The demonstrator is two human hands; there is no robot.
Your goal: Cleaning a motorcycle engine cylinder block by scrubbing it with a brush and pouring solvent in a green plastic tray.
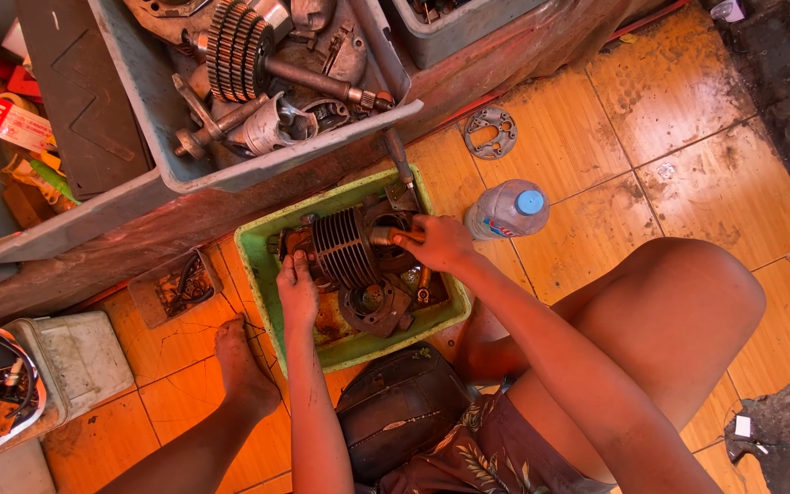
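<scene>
- The finned engine cylinder (340, 247) sits in the green tray (258, 242) among oily parts.
- The left hand (296, 291) presses flat, fingers loose, beside the cylinder.
- The right hand (441, 242) clenches a wooden tool handle (384, 236) — touching the cylinder's far side.
- A plastic water bottle (507, 209) lies just outside the tray.

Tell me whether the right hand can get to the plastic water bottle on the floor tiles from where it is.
Probably yes: the right hand is at the green tray's edge, the water bottle lies just beyond it on open tile, nothing between, though the hand now grips a tool.
</scene>
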